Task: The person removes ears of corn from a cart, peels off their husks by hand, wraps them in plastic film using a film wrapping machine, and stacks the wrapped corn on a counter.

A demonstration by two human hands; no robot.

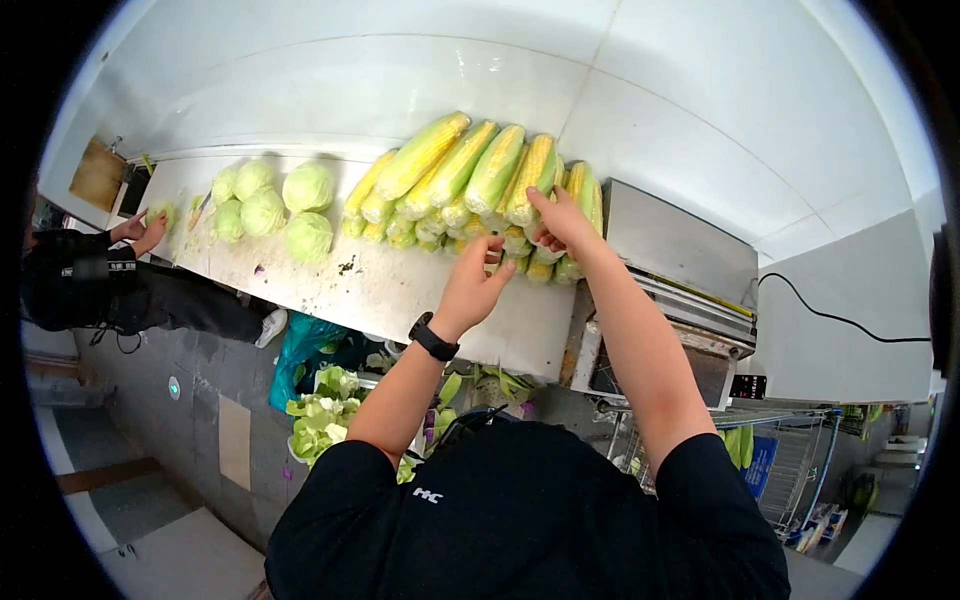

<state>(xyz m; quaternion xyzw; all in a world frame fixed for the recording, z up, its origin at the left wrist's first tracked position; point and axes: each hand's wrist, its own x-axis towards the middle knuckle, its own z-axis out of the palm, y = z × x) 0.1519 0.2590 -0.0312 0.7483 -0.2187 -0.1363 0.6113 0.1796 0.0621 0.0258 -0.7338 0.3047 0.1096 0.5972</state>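
Note:
Wrapped ears of corn [497, 168] lie in a stacked row against the wall, with yellow kernels and green husk showing through the film. My right hand [566, 222] is at the right part of the stack, its fingers apart and touching the front end of an upper ear [533, 175]. Whether it bears any of that ear's weight I cannot tell. My left hand [474, 287], below a black wristwatch [433, 338], hovers in front of the lower ears with its fingers spread and nothing in them.
Several cabbages [263, 212] sit left on the counter [400, 306]. At far left, another person's hands [143, 232] hold a cabbage. A metal appliance [680, 230] adjoins the corn. Below are loose leaves [322, 415], a teal bag [295, 355] and a wire cart [790, 475].

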